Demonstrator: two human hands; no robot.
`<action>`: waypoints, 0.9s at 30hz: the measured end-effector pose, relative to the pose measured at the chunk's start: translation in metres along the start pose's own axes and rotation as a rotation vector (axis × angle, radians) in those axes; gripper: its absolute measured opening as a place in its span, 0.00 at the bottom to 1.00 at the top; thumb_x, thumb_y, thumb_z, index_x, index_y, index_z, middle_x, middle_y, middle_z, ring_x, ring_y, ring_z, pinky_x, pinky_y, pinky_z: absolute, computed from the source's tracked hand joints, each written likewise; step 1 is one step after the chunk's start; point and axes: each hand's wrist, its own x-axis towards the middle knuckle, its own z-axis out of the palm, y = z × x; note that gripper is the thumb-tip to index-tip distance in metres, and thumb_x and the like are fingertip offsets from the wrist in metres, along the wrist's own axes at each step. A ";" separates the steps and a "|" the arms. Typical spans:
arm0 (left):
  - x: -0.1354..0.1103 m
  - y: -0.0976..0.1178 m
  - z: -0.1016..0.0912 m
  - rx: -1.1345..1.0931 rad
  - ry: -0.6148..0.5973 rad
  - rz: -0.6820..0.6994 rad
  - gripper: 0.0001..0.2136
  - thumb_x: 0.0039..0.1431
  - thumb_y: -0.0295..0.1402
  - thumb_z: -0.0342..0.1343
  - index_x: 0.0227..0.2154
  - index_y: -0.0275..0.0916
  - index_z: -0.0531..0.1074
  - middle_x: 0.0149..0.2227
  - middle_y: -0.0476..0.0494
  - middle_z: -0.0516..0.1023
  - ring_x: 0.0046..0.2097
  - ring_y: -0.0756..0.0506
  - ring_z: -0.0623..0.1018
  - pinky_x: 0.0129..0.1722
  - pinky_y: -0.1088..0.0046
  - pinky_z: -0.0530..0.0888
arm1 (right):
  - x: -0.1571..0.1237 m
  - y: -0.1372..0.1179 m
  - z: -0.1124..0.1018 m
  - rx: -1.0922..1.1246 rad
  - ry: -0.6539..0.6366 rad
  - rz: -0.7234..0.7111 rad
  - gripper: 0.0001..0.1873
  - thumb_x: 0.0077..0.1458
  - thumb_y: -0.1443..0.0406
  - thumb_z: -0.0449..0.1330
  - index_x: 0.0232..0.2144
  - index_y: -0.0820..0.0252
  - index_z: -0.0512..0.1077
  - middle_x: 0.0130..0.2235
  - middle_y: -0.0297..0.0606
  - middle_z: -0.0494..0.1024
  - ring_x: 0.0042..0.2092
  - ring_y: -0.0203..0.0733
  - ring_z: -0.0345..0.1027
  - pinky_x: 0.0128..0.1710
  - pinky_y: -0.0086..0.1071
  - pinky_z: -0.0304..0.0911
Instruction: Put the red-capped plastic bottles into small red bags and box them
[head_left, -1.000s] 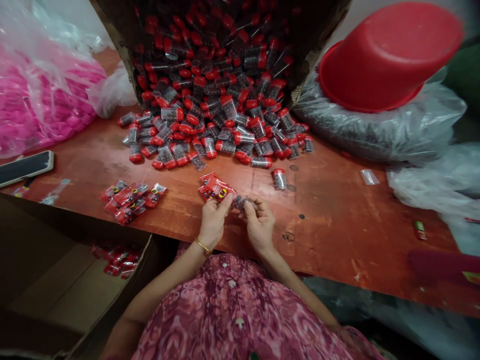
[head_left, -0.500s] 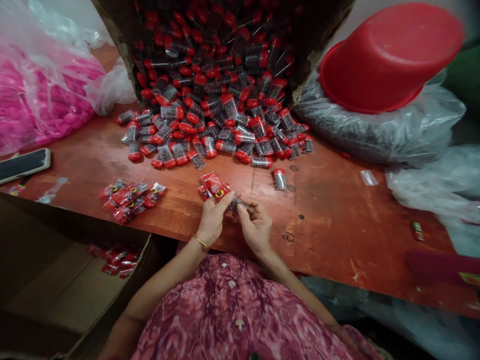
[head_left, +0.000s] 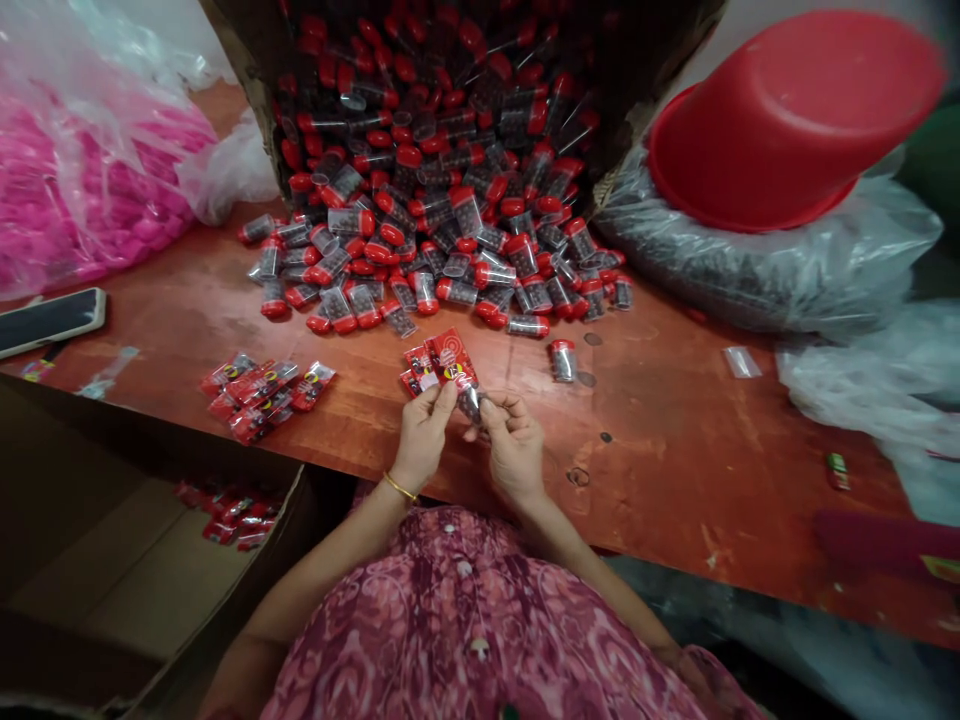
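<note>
My left hand [head_left: 424,432] and my right hand [head_left: 517,446] are close together above the table's front edge. Between them is a red printed packet [head_left: 453,356] with a clear lower part holding something dark. My left thumb and fingers pinch its left side, while my right fingers close on its lower right corner. Partly behind it, more red packets [head_left: 413,362] lie on the table. A small heap of similar packets [head_left: 259,395] rests to the left. One red-capped clear vial [head_left: 562,361] stands apart, right of my hands.
A large pile of red-capped vials [head_left: 420,240] spills from a box [head_left: 244,60]. Left are a bag of pink pieces [head_left: 82,190] and a phone [head_left: 52,320]. A red tub [head_left: 787,120] sits on a plastic bag [head_left: 750,270]. Below left, a carton [head_left: 180,580] contains packets.
The packet in my hands has come up into view, its red printed face now showing between my fingers. My hands have moved slightly apart. The view has shifted a little.
</note>
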 end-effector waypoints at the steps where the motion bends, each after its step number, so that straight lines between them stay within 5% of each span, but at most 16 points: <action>1: -0.001 0.000 0.000 0.036 -0.006 -0.006 0.17 0.50 0.47 0.58 0.25 0.35 0.76 0.24 0.48 0.74 0.28 0.51 0.70 0.31 0.76 0.67 | 0.000 -0.001 0.000 -0.007 0.017 -0.008 0.17 0.45 0.54 0.64 0.31 0.58 0.66 0.24 0.27 0.74 0.18 0.29 0.64 0.20 0.25 0.61; 7: -0.009 0.001 0.008 0.064 -0.077 -0.063 0.15 0.45 0.44 0.62 0.25 0.35 0.77 0.23 0.49 0.75 0.26 0.51 0.70 0.29 0.76 0.67 | 0.002 -0.001 0.002 -0.008 0.074 -0.075 0.16 0.45 0.56 0.64 0.31 0.58 0.66 0.25 0.28 0.74 0.23 0.31 0.67 0.24 0.25 0.65; 15: 0.012 0.014 0.000 -0.098 0.033 -0.095 0.17 0.41 0.42 0.66 0.31 0.34 0.76 0.30 0.44 0.79 0.33 0.48 0.76 0.36 0.73 0.71 | 0.002 -0.001 -0.004 0.013 -0.276 0.056 0.20 0.44 0.53 0.64 0.37 0.56 0.67 0.32 0.31 0.78 0.24 0.32 0.69 0.28 0.29 0.69; 20: 0.007 0.013 0.002 -0.158 0.004 -0.202 0.19 0.37 0.42 0.67 0.30 0.32 0.76 0.29 0.43 0.79 0.31 0.48 0.76 0.31 0.75 0.71 | 0.009 0.006 -0.004 -0.019 -0.256 0.056 0.18 0.41 0.55 0.67 0.31 0.57 0.67 0.25 0.28 0.75 0.23 0.33 0.69 0.26 0.29 0.68; 24: 0.006 0.013 0.003 -0.191 0.016 -0.200 0.18 0.37 0.41 0.68 0.29 0.32 0.75 0.30 0.43 0.79 0.36 0.46 0.78 0.37 0.73 0.72 | 0.017 0.011 0.004 -0.147 -0.199 -0.052 0.17 0.41 0.54 0.66 0.26 0.57 0.65 0.22 0.27 0.71 0.22 0.33 0.65 0.24 0.27 0.64; 27: 0.016 0.021 -0.014 -0.232 0.079 -0.175 0.16 0.41 0.42 0.66 0.29 0.35 0.73 0.30 0.44 0.79 0.37 0.46 0.79 0.41 0.71 0.72 | 0.031 0.000 -0.011 -0.500 -0.142 -0.269 0.15 0.48 0.53 0.60 0.29 0.58 0.68 0.27 0.33 0.73 0.28 0.36 0.66 0.30 0.31 0.64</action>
